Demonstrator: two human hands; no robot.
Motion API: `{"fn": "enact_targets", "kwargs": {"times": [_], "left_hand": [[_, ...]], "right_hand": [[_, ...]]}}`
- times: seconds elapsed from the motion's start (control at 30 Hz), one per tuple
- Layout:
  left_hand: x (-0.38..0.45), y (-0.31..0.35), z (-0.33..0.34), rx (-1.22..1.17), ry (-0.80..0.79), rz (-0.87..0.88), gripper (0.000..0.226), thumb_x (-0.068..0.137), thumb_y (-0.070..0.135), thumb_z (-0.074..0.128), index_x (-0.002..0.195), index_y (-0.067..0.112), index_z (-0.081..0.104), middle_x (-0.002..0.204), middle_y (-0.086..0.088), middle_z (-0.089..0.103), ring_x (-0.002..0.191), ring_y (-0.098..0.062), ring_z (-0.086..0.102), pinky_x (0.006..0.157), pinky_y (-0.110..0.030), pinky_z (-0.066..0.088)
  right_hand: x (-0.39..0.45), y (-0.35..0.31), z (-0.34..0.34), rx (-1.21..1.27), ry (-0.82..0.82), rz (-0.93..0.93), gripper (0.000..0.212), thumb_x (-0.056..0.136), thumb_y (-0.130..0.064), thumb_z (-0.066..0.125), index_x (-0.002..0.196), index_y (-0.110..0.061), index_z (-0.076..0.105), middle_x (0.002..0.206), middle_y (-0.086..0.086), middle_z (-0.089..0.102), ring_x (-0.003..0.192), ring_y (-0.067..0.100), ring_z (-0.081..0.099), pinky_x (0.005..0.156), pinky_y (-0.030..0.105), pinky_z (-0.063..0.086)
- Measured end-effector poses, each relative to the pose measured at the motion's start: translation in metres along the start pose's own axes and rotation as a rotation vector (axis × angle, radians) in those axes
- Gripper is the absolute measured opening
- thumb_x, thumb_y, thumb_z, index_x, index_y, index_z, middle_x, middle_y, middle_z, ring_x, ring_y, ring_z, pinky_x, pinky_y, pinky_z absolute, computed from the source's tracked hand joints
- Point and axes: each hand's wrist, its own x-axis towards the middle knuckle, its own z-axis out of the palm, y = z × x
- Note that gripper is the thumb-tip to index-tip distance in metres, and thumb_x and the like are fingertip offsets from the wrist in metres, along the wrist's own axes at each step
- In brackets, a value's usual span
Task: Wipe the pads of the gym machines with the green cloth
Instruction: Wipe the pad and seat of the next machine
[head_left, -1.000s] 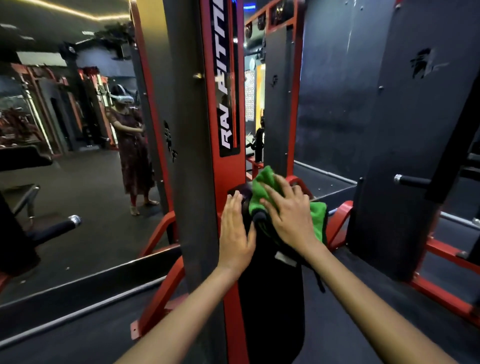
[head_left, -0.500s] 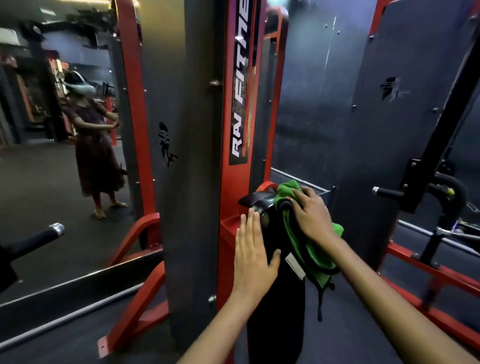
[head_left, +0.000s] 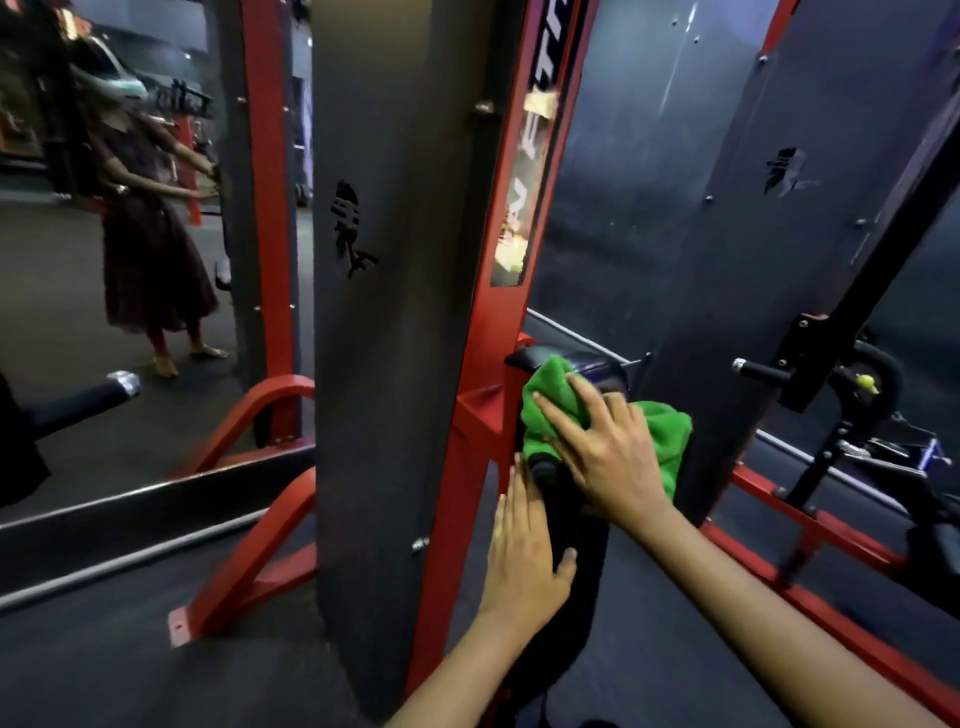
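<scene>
Gym floor (head_left: 130, 649); upright pad (head_left: 571, 519), cloth (head_left: 665, 441) atop

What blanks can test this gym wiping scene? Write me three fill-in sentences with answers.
1. The right hand presses a cloth whose colour is ____.
2. The left hand lies flat against the pad, whose colour is ____.
3. The upright post beside the pad is painted ____.

Missing words: green; black; red
</scene>
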Motion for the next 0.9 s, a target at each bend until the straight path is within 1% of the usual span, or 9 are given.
{"fn": "enact_targets", "kwargs": {"times": [0.07,0.17,0.27,0.4,0.53,0.6,0.7,0.83,0.9], "left_hand": [[-0.013,-0.005,0.003,-0.018,-0.038,-0.012,0.098,0.085,0.038,0.05,0.145,0.009,-0.022,0.156,-0.009,-0.02,0.145,-0.016,-0.014,0.119,-0.031,-0.006],[-0.034,-0.011,0.008,-0.026,-0.152,-0.079,0.1,0.091,0.034,0.051,0.138,0.01,-0.033,0.147,0.0,-0.037,0.143,-0.011,-0.022,0.113,-0.024,-0.015],[-0.052,-0.016,0.013,-0.141,-0.287,-0.192,0.1,0.09,0.029,0.056,0.142,0.012,-0.028,0.145,0.008,-0.039,0.144,-0.01,-0.015,0.114,-0.027,-0.007],[-0.067,-0.018,0.02,-0.201,-0.379,-0.25,0.1,0.09,0.025,0.058,0.145,0.012,-0.025,0.142,0.011,-0.04,0.145,-0.01,-0.009,0.117,-0.032,0.001],[-0.068,-0.014,0.023,-0.183,-0.377,-0.306,0.101,0.09,0.028,0.06,0.147,0.011,-0.021,0.149,0.008,-0.035,0.146,-0.011,-0.006,0.117,-0.033,0.003],[-0.068,-0.013,0.025,-0.188,-0.378,-0.309,0.101,0.089,0.027,0.061,0.148,0.011,-0.02,0.151,0.007,-0.034,0.146,-0.011,-0.005,0.117,-0.034,0.005],[-0.068,-0.013,0.027,-0.192,-0.367,-0.317,0.102,0.089,0.026,0.062,0.148,0.014,-0.02,0.152,0.008,-0.032,0.146,-0.012,-0.003,0.117,-0.037,0.007],[-0.07,-0.014,0.033,-0.173,-0.395,-0.365,0.1,0.089,0.029,0.061,0.148,0.012,-0.018,0.153,0.003,-0.031,0.147,-0.016,0.0,0.118,-0.037,0.013],[-0.071,-0.014,0.037,-0.191,-0.396,-0.376,0.101,0.089,0.029,0.061,0.148,0.011,-0.02,0.15,0.006,-0.034,0.147,-0.015,-0.003,0.119,-0.036,0.013]], "right_hand": [[0.005,-0.004,0.0,-0.001,0.034,0.131,0.042,0.093,-0.038,0.047,0.133,-0.027,0.055,0.134,0.013,0.044,0.085,0.033,0.049,0.066,0.04,0.041],[-0.012,-0.02,0.008,-0.018,0.027,0.058,0.044,0.088,-0.034,0.056,0.132,-0.026,0.054,0.134,0.013,0.041,0.084,0.032,0.047,0.064,0.039,0.039],[-0.017,-0.012,0.005,-0.105,-0.012,-0.174,0.051,0.08,-0.028,0.067,0.13,-0.028,0.055,0.135,0.013,0.044,0.081,0.031,0.048,0.064,0.039,0.037],[-0.006,-0.013,0.003,-0.079,0.045,0.038,0.041,0.085,-0.032,0.057,0.126,-0.027,0.061,0.135,0.015,0.042,0.085,0.031,0.044,0.065,0.038,0.034],[-0.049,-0.032,0.017,-0.089,-0.096,-0.318,0.039,0.073,-0.034,0.076,0.11,-0.021,0.07,0.135,0.013,0.039,0.084,0.029,0.043,0.065,0.036,0.031],[-0.045,-0.026,0.013,-0.087,-0.089,-0.307,0.032,0.079,-0.033,0.068,0.109,-0.021,0.07,0.135,0.013,0.041,0.083,0.03,0.045,0.064,0.037,0.033],[-0.041,-0.029,0.012,-0.066,-0.02,-0.142,0.031,0.087,-0.028,0.053,0.113,-0.021,0.066,0.134,0.014,0.044,0.08,0.032,0.048,0.063,0.038,0.035],[-0.073,-0.038,0.026,-0.059,-0.091,-0.372,0.03,0.079,-0.027,0.06,0.107,-0.02,0.07,0.134,0.013,0.042,0.084,0.029,0.043,0.064,0.036,0.032],[-0.065,-0.031,0.023,-0.064,-0.085,-0.364,0.03,0.081,-0.025,0.057,0.107,-0.02,0.07,0.133,0.013,0.047,0.084,0.029,0.044,0.065,0.036,0.031]]}}
